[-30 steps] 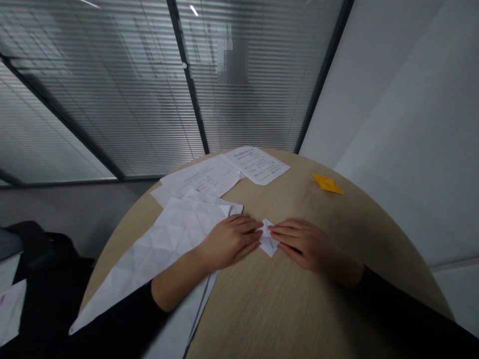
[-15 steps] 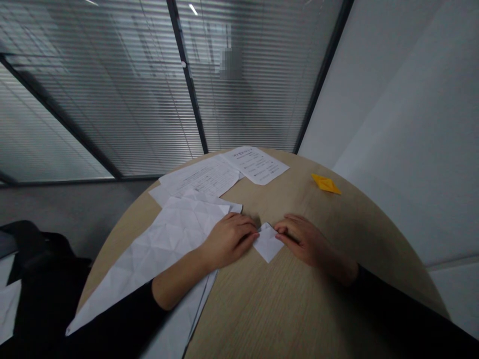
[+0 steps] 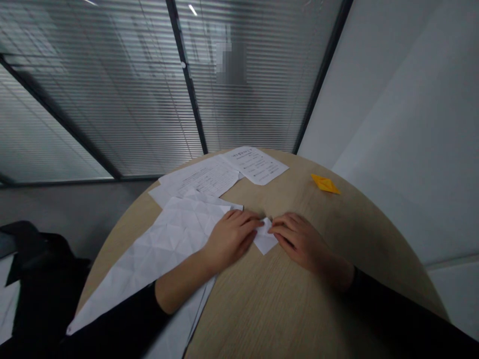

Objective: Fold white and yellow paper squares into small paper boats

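A small folded white paper point(image 3: 265, 243) lies on the table between my two hands, one corner pointing towards me. My left hand point(image 3: 235, 235) has its fingers closed on the paper's left side, near the top. From the right, my right hand point(image 3: 297, 238) pinches the upper right edge with thumb and fingers. The fingertips of both hands are close together and cover parts of the fold. Under my left forearm spreads a large creased white sheet point(image 3: 164, 239).
Printed sheets point(image 3: 205, 174) and another printed page point(image 3: 256, 164) lie at the back of the round wooden table point(image 3: 239, 319). A yellow folded paper piece point(image 3: 325, 184) rests at the back right. Behind stand blinds point(image 3: 142, 99) and a white wall point(image 3: 411, 149).
Both hands have come closer together at the paper's top, the right hand moving left. The folded paper has shifted slightly up and left, and its upper part now shows narrower between the fingers.
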`<state>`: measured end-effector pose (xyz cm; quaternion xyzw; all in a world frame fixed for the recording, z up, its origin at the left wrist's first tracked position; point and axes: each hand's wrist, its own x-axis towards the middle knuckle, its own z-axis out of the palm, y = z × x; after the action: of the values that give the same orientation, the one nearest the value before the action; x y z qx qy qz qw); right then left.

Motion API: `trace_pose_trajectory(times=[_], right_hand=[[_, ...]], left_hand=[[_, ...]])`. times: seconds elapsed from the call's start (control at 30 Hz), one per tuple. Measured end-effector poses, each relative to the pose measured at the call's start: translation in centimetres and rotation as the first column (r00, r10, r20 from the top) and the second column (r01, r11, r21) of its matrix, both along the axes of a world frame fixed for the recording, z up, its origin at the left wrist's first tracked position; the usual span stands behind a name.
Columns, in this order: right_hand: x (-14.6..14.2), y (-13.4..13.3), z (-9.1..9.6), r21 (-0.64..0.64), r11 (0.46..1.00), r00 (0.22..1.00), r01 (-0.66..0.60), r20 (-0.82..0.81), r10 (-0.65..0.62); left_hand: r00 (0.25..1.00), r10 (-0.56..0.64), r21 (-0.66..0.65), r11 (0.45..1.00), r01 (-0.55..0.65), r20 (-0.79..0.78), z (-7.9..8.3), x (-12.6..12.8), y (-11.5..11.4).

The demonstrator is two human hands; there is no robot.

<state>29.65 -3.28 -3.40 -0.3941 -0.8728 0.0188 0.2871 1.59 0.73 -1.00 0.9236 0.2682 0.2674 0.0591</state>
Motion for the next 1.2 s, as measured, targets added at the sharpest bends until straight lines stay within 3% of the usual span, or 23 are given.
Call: trace_pose_trajectory(times=[0.27,0.53,0.9,1.03,1.2], right_hand=[[-0.5,-0.5,1.0,-0.008,0.998,0.997,-0.07,0.009,0.07],[-1.2,-2.6,-0.1,-0.082,0.992,0.982,-0.097,0.156,0.108],[1.0,-2.1,0.9,-0.046,0.998,0.984,-0.043,0.173,0.05],[1.0,-1.3,0.5,-0.057,0.998,0.994,-0.031,0.1,0.037],[0.5,-0.8,-0.6,-0.124,0.99,0.997,0.068,-0.026,-0.072]], left_hand=[[0.997,-0.041,0.018,0.999,0.043,-0.071,0.0,-0.2,0.1],[0.985,-0.055,0.024,0.998,0.06,-0.161,0.5,0.0,-0.5],[0.985,-0.026,0.054,0.998,0.036,-0.171,0.3,-0.3,-0.4],[0.994,-0.013,0.029,0.999,0.016,-0.107,0.0,-0.4,-0.2],[1.0,-0.021,-0.048,0.999,0.02,-0.019,-0.4,-0.4,0.1]])
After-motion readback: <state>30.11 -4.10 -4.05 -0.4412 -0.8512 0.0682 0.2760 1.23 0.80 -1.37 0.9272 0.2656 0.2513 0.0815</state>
